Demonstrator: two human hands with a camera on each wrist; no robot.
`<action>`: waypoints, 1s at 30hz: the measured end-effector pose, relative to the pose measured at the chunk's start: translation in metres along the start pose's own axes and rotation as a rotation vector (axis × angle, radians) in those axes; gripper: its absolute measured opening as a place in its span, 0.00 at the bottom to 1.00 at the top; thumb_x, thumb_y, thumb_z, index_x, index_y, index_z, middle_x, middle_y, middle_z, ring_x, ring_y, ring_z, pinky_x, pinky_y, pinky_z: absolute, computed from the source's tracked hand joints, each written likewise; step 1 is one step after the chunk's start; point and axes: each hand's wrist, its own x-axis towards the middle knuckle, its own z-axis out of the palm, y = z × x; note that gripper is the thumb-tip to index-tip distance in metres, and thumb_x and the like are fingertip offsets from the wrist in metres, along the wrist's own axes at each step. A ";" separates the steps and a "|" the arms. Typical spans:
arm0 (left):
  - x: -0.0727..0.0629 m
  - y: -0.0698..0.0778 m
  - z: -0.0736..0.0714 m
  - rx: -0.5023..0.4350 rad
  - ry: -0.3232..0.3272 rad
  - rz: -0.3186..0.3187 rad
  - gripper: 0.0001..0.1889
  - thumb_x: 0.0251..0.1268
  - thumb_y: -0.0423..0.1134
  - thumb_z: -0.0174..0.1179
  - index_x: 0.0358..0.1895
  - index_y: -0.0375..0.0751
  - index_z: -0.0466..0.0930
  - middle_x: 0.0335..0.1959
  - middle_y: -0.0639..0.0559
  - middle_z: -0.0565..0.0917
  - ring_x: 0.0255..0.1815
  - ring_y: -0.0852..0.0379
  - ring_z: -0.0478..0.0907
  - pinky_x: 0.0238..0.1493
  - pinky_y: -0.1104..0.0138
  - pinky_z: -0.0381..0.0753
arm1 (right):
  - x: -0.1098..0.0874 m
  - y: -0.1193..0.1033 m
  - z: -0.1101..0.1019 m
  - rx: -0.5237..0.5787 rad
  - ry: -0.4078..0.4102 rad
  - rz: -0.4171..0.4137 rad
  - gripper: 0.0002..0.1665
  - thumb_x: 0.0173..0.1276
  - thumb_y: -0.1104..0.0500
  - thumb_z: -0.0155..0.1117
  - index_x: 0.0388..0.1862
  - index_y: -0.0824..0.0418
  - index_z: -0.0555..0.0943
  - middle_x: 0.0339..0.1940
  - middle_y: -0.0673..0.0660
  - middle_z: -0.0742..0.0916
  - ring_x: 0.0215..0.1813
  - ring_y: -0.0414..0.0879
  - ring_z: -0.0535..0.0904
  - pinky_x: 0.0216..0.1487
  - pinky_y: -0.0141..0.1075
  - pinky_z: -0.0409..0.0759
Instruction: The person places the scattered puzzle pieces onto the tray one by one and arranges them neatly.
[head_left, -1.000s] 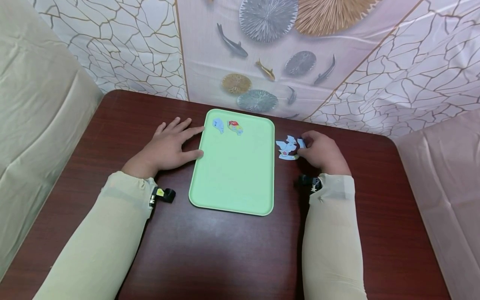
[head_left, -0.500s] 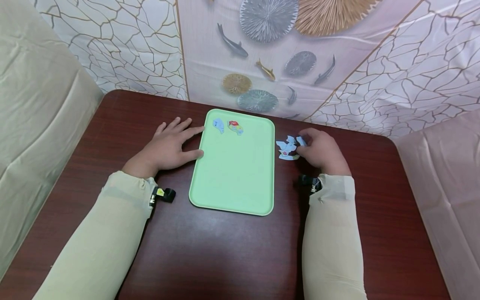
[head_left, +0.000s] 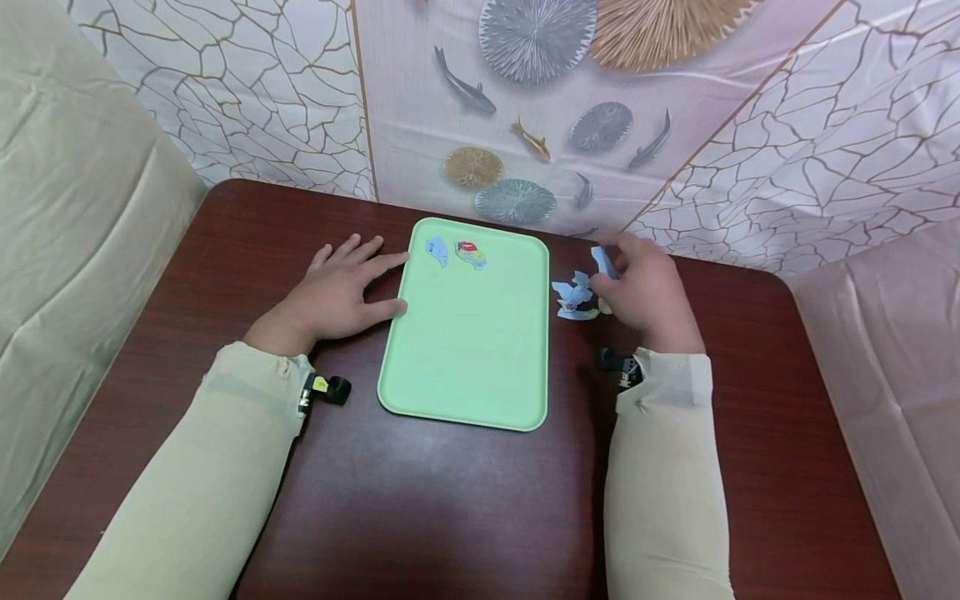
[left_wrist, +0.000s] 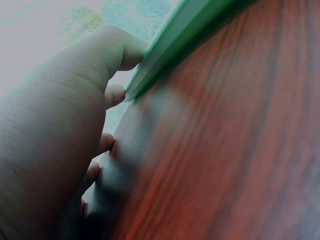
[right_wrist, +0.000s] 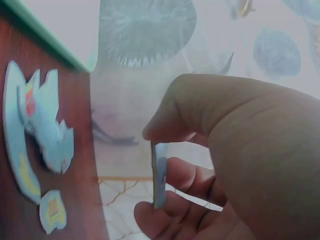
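My right hand (head_left: 645, 287) pinches a light-blue puzzle piece (head_left: 603, 262) between thumb and fingertips, lifted above the table. The right wrist view shows that thin piece (right_wrist: 159, 175) edge-on. Just left of this hand lies a small pile of puzzle pieces (head_left: 574, 293), pale blue with bits of red and yellow. On the green tray (head_left: 468, 350) a blue piece (head_left: 437, 250) and a red-and-yellow piece (head_left: 471, 255) lie near the far left corner. With fingers spread, my left hand (head_left: 330, 300) touches the tray's left edge with thumb and index finger; its other fingers rest on the table.
The dark red-brown table (head_left: 420, 508) runs back to a patterned cloth wall (head_left: 510, 125). Plain cloth hangs on the left (head_left: 90, 192) and right sides. In the right wrist view, a small yellow-marked piece (right_wrist: 53, 211) lies apart from the pile.
The right hand has raised the blue piece from beside the pile, moving up and slightly away, which uncovers a small piece beneath. The left hand and the tray have stayed put.
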 end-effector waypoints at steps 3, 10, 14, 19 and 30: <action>0.000 -0.001 0.000 -0.003 0.001 0.002 0.44 0.81 0.73 0.58 0.93 0.69 0.57 0.96 0.42 0.50 0.98 0.34 0.37 0.91 0.29 0.35 | -0.001 -0.010 0.000 0.012 0.035 -0.007 0.34 0.70 0.62 0.66 0.76 0.54 0.83 0.51 0.63 0.84 0.49 0.58 0.80 0.44 0.50 0.78; 0.001 -0.002 0.000 0.002 -0.002 0.003 0.44 0.80 0.74 0.57 0.93 0.70 0.56 0.96 0.43 0.49 0.98 0.34 0.37 0.91 0.29 0.35 | -0.003 -0.031 0.004 0.053 0.081 -0.059 0.35 0.71 0.63 0.69 0.78 0.54 0.82 0.56 0.66 0.85 0.54 0.61 0.83 0.51 0.53 0.82; 0.001 -0.002 0.000 0.006 -0.007 0.000 0.44 0.80 0.74 0.56 0.93 0.71 0.55 0.97 0.43 0.49 0.98 0.34 0.37 0.91 0.30 0.35 | -0.001 -0.040 0.011 0.075 0.099 -0.103 0.35 0.69 0.63 0.69 0.77 0.52 0.84 0.54 0.64 0.86 0.54 0.61 0.84 0.52 0.53 0.82; 0.001 -0.002 0.000 0.002 -0.009 -0.002 0.44 0.80 0.74 0.56 0.93 0.71 0.55 0.97 0.44 0.49 0.98 0.35 0.36 0.91 0.30 0.35 | 0.005 -0.048 0.022 0.085 0.117 -0.158 0.31 0.70 0.63 0.71 0.72 0.52 0.87 0.51 0.63 0.87 0.52 0.58 0.84 0.52 0.52 0.83; 0.001 -0.002 0.001 0.008 -0.005 0.000 0.44 0.80 0.74 0.57 0.93 0.70 0.56 0.97 0.43 0.49 0.98 0.34 0.37 0.91 0.30 0.35 | 0.015 -0.055 0.049 0.107 0.086 -0.175 0.30 0.72 0.61 0.75 0.73 0.60 0.86 0.54 0.65 0.88 0.52 0.58 0.85 0.54 0.53 0.84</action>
